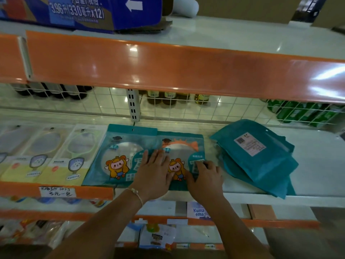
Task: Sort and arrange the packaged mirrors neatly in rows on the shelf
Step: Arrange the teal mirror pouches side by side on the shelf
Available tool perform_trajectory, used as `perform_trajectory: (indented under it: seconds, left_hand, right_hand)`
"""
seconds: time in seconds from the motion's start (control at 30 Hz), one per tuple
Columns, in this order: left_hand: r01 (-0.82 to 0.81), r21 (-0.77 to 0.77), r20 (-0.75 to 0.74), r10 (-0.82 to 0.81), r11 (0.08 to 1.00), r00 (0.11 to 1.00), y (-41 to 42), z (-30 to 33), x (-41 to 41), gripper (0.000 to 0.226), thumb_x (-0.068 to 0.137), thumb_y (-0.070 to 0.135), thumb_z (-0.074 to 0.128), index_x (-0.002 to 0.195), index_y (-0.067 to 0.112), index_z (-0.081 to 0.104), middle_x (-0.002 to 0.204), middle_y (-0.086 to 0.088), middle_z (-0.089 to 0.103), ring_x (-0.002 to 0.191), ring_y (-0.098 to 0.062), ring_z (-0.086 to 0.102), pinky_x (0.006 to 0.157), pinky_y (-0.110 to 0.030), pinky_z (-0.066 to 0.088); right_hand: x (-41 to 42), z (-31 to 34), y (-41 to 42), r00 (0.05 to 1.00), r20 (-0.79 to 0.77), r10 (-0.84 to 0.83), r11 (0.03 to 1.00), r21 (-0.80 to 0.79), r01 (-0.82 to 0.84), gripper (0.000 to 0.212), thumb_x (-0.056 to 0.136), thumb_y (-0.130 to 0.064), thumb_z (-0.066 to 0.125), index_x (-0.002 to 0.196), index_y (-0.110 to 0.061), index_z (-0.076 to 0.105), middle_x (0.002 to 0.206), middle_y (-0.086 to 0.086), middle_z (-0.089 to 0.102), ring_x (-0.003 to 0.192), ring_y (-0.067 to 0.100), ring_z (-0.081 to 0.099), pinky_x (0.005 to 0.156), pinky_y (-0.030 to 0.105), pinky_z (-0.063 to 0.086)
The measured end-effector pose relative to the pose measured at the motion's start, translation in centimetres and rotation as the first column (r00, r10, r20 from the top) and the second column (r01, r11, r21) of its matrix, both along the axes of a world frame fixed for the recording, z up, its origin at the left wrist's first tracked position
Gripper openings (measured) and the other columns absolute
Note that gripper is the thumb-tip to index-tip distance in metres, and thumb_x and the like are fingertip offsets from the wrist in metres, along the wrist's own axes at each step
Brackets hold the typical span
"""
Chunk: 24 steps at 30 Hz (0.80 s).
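Two teal mirror packs with a cartoon figure lie side by side, face up, on the white shelf [317, 172]. The left pack [119, 156] sits further back than the right pack [183, 146]. My left hand [154, 174] lies flat with straight fingers across the seam between them. My right hand [205, 176] has its fingers curled on the right pack's lower right corner. A loose pile of teal packs [261, 161] lies face down to the right. Handled mirrors in clear-and-yellow packs [65, 157] form a row at the left.
An orange price rail [56, 191] with a handwritten label runs along the shelf's front edge. A white wire grid [186, 107] backs the shelf, with bottles and green packs behind it. The shelf above carries a blue carton [84, 12]. Lower shelves hold other goods.
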<state>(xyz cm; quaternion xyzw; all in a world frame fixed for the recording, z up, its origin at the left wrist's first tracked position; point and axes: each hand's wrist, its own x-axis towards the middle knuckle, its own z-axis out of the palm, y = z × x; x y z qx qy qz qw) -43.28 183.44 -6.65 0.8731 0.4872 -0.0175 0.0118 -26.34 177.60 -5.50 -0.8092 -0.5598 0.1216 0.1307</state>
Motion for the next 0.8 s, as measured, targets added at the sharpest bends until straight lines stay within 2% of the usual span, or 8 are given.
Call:
perform_trajectory:
  seconds: [0.1,0.2,0.33,0.43,0.53,0.67,0.73,0.8]
  left_hand:
    - [-0.013,-0.018,-0.004,0.012,1.000,1.000,-0.1,0.9,0.4,0.065,0.096,0.049,0.027,0.151,0.014,0.026,0.160,-0.009,0.017,0.149,-0.030,0.008,0.119,-0.054,-0.003]
    - [-0.033,0.003,0.025,0.033,0.999,0.999,0.0,2.1,1.4,0.062,0.096,0.050,0.026,0.145,0.013,0.037,0.156,-0.010,0.026,0.147,-0.032,0.014,0.120,-0.054,0.001]
    - [0.011,0.050,0.216,-0.021,0.999,0.976,0.5,3.8,4.6,0.054,0.094,0.044,0.024,0.128,0.013,0.054,0.136,-0.008,0.050,0.132,-0.027,0.039,0.118,-0.046,0.018]
    - [0.082,0.013,0.374,-0.081,0.997,0.924,0.8,4.5,7.5,0.039,0.096,0.035,0.040,0.124,0.013,0.056,0.128,-0.007,0.055,0.120,-0.025,0.048,0.106,-0.039,0.035]
    - [0.106,-0.079,0.523,-0.049,0.991,0.851,0.8,5.1,10.1,0.028,0.095,0.030,0.048,0.105,0.008,0.062,0.105,-0.010,0.061,0.097,-0.024,0.055,0.083,-0.039,0.047]
    - [0.087,-0.179,0.556,0.028,0.980,0.831,0.4,5.6,12.5,0.026,0.095,0.028,0.048,0.083,0.007,0.059,0.080,-0.008,0.059,0.074,-0.020,0.053,0.066,-0.039,0.048]
    - [0.092,-0.223,0.574,0.054,0.971,0.817,0.2,5.6,13.1,0.026,0.095,0.026,0.049,0.083,0.006,0.059,0.078,-0.009,0.059,0.071,-0.022,0.055,0.064,-0.040,0.048]
    - [0.095,-0.252,0.581,0.072,0.963,0.811,0.0,5.5,13.4,0.024,0.096,0.025,0.050,0.088,0.007,0.062,0.081,-0.009,0.062,0.072,-0.020,0.058,0.063,-0.034,0.048]
  right_hand:
    - [0.8,0.3,-0.1,0.999,-0.040,0.031,0.998,0.052,-0.029,0.048,0.093,-0.051,0.051,0.128,-0.019,0.055,0.135,0.006,0.051,0.121,0.026,0.046,0.100,0.035,0.040]
    - [1.8,1.1,-0.1,0.993,-0.106,0.056,0.984,0.173,-0.038,0.038,0.093,-0.039,0.057,0.121,-0.014,0.062,0.124,0.007,0.060,0.112,0.024,0.052,0.095,0.033,0.043]
    - [4.7,2.7,0.2,0.997,-0.061,0.042,0.929,0.370,-0.016,0.021,0.091,-0.026,0.061,0.104,-0.011,0.069,0.105,0.008,0.068,0.098,0.026,0.059,0.083,0.029,0.042]
    - [7.8,3.6,0.1,0.997,-0.024,-0.077,0.910,0.406,0.080,0.025,0.089,-0.029,0.066,0.108,-0.015,0.070,0.111,0.007,0.068,0.105,0.027,0.055,0.091,0.035,0.040]
    - [10.2,4.0,-0.5,0.981,0.028,-0.192,0.926,0.338,0.172,0.039,0.086,-0.035,0.069,0.120,-0.017,0.067,0.127,0.008,0.061,0.120,0.031,0.046,0.100,0.043,0.035]
    - [11.8,3.4,-1.6,0.977,0.093,-0.190,0.965,0.201,0.168,0.053,0.083,-0.046,0.069,0.130,-0.024,0.057,0.138,0.003,0.049,0.130,0.028,0.036,0.109,0.045,0.027]
    - [12.0,2.8,-1.9,0.974,0.127,-0.186,0.969,0.189,0.160,0.053,0.085,-0.046,0.066,0.132,-0.025,0.055,0.140,0.003,0.047,0.132,0.027,0.035,0.110,0.046,0.027]
    - [12.1,2.4,-1.9,0.971,0.146,-0.188,0.969,0.189,0.159,0.047,0.088,-0.041,0.064,0.131,-0.024,0.059,0.141,0.004,0.048,0.133,0.027,0.037,0.111,0.047,0.026]
